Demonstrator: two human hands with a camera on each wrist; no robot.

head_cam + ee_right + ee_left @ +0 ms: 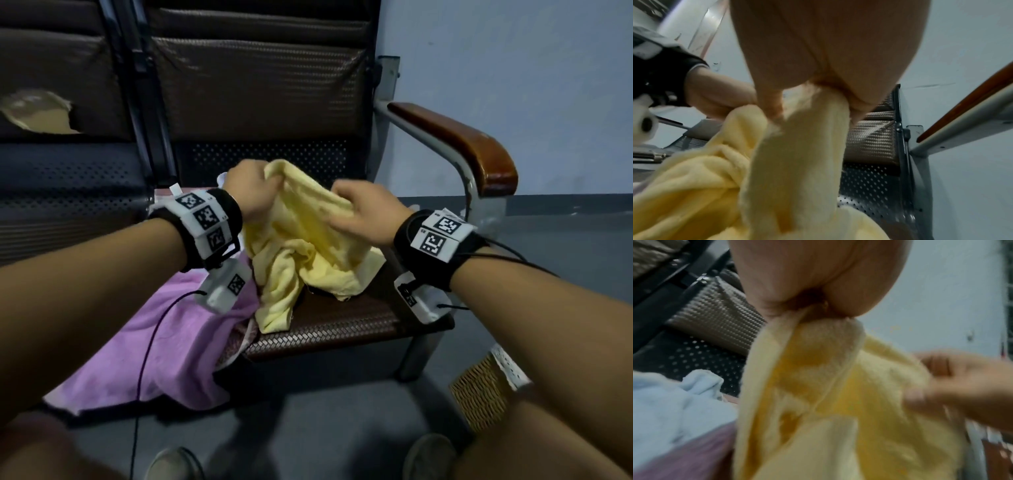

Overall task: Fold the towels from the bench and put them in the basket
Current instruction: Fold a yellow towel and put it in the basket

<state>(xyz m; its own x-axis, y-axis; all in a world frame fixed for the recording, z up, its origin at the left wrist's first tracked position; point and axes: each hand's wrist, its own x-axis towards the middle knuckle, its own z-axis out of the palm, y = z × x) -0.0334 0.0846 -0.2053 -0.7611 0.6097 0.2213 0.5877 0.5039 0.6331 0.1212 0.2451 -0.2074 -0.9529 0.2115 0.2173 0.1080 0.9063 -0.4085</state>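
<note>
A crumpled yellow towel [301,246] hangs above the bench seat [342,325], held up by both hands. My left hand [251,192] grips its top edge, and the left wrist view shows the yellow towel [818,394] pinched in the left hand [813,288]. My right hand [363,212] pinches a fold further right; the right wrist view shows the right hand [828,56] closed on a bunched strip of the yellow towel [797,162]. A pink towel [164,342] drapes over the seat's front left edge. A wicker basket [479,390] stands on the floor at the lower right.
A pale blue towel [670,402] lies behind the pink one on the seat. A wooden armrest [472,144] on a metal tube bounds the seat's right side. The backrest [260,68] rises behind. My shoes [428,455] stand on the grey floor in front.
</note>
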